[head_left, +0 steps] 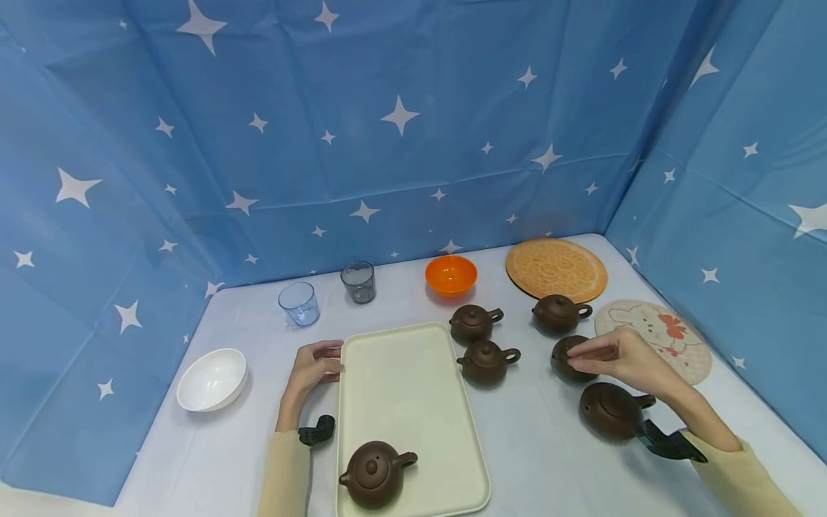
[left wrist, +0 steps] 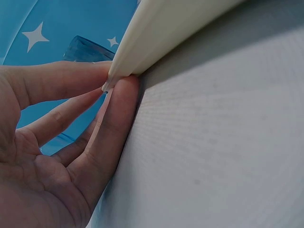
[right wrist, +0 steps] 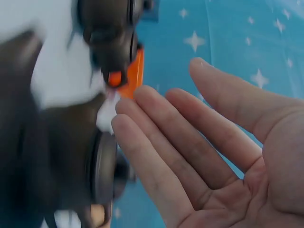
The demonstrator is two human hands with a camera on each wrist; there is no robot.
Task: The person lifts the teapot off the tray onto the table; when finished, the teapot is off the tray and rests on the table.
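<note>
At the cream tray's [head_left: 403,388] left edge, my left hand [head_left: 316,365] pinches the rim between thumb and fingers, as the left wrist view shows. One dark brown teapot [head_left: 373,475] sits in the tray's near left corner, its handle to the right. My right hand [head_left: 623,359] hovers over a teapot [head_left: 563,357] right of the tray and partly hides it. In the right wrist view its fingers [right wrist: 161,147] are nearly straight, the thumb stands apart, and nothing is between them. Just nearer, another teapot [head_left: 609,411] stands below the right wrist.
Two teapots [head_left: 472,323] stand along the tray's right side, and another [head_left: 558,314] is farther back. An orange bowl [head_left: 451,276], a grey glass [head_left: 359,282] and a blue glass [head_left: 300,304] line the back. A white bowl [head_left: 212,380] lies left; two round mats [head_left: 555,267] lie right.
</note>
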